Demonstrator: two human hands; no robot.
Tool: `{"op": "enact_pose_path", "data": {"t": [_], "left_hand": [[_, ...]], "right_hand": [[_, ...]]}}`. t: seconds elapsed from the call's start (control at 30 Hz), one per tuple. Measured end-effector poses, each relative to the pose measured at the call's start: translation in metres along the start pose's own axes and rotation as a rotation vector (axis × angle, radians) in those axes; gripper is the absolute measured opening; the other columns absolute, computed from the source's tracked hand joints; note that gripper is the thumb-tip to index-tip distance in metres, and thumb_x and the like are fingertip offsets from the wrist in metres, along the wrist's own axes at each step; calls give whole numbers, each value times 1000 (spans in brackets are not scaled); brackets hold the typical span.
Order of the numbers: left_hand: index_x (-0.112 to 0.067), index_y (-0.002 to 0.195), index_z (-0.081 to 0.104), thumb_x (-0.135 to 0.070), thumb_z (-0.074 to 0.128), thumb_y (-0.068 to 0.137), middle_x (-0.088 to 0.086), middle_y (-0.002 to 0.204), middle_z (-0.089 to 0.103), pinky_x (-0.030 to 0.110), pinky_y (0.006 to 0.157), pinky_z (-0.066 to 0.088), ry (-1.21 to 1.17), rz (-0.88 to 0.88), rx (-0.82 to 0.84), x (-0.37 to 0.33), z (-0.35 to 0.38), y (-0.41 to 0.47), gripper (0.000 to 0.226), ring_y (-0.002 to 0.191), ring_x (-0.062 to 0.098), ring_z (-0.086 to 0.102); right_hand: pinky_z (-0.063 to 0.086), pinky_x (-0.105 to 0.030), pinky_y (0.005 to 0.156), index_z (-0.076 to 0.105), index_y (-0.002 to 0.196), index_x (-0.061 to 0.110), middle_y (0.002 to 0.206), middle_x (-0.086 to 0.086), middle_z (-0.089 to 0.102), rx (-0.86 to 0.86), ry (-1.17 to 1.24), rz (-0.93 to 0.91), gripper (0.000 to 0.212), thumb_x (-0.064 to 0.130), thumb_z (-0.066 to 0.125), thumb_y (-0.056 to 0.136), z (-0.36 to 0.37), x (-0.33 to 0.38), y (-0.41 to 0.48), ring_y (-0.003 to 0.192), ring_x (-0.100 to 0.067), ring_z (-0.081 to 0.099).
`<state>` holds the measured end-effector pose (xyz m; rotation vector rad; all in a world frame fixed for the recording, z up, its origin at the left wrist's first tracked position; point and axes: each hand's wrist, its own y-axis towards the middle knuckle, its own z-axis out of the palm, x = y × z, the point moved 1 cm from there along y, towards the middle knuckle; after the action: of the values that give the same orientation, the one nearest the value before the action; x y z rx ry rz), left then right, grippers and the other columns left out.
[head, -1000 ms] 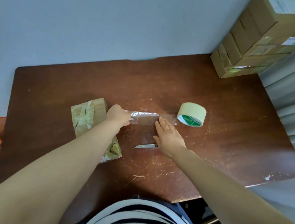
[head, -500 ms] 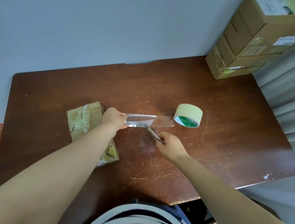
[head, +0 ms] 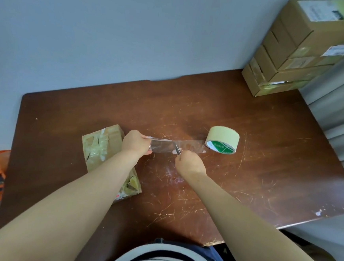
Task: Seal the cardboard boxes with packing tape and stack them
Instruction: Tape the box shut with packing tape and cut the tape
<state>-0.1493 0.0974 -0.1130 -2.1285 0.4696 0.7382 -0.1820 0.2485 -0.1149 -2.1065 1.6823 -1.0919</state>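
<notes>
While the left grip (head: 137, 142) pinches tape (head: 162, 147), the right grip (head: 190, 163) clamps a blade (head: 178, 150).

Head view, steeply down, tabletop (head: 245, 177) near.

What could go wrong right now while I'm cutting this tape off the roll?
The blade in the right hand meets the tape strip near the left hand; a slip might nick its fingers. The tape roll sits unheld on the table, so pulling may drag it. Once cut, the strip could curl and stick to itself.
</notes>
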Motion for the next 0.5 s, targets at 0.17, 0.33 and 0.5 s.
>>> {"op": "enact_pose_path", "data": {"t": [0.17,0.33,0.5], "left_hand": [[3,99,67,-3,52,94,2,75,58,41,84,56,66,28,-13,-5,0,-1,17,70,24,68],[2,96,70,-8,48,95,18,91,72,43,83,56,211,93,-67,-9,-10,5,24,81,30,71],[0,73,66,-5,48,92,21,85,71,40,82,57,186,126,-90,-23,-23,2,26,79,29,71]], "right_hand": [[49,-35,80,61,112,-2,109,-19,65,3,-67,6,28,8,39,98,2,1,-4,101,-33,62],[49,-33,79,58,116,0,111,-17,65,36,-163,-22,29,14,38,100,14,-22,-25,103,-32,62],[46,-32,76,32,142,9,120,-11,53,-58,-174,-125,41,15,37,102,41,-55,-45,103,-26,56]]}}
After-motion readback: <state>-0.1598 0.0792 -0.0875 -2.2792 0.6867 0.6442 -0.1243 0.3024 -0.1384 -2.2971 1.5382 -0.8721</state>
